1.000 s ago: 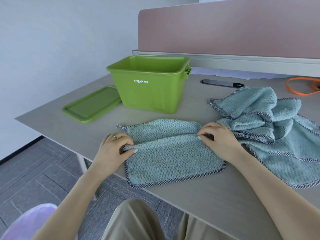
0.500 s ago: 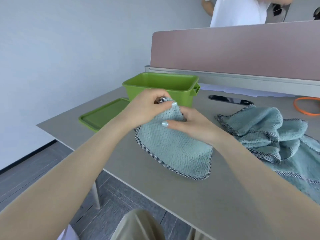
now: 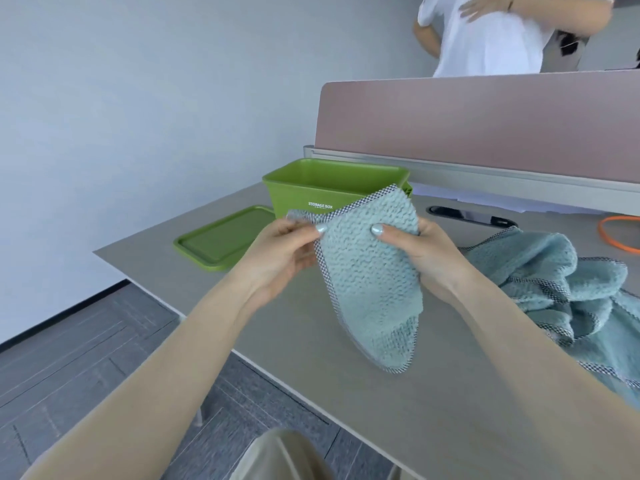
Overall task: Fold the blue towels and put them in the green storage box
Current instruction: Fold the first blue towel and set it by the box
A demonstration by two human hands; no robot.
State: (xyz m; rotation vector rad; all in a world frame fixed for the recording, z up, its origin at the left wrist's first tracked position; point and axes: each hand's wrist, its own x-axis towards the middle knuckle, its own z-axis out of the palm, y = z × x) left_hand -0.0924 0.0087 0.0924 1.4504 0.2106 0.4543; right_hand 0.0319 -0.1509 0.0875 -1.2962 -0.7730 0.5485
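Observation:
A folded blue towel with a checked border hangs in the air above the table, in front of the green storage box. My left hand pinches its upper left edge, thumb on the front. My right hand grips its right side, thumb pressed on the front face. The box stands open at the back of the table and the towel hides its right front corner. A heap of unfolded blue towels lies on the table to the right.
The box's green lid lies flat to the left of the box. A black slot and an orange loop sit at the back right. A pink partition closes off the table's far side, with a person in white behind it.
The towel was folded flat on the table a second ago; both hands have lifted it and now hold it up, hanging, in front of the box. The camera has tilted upward.

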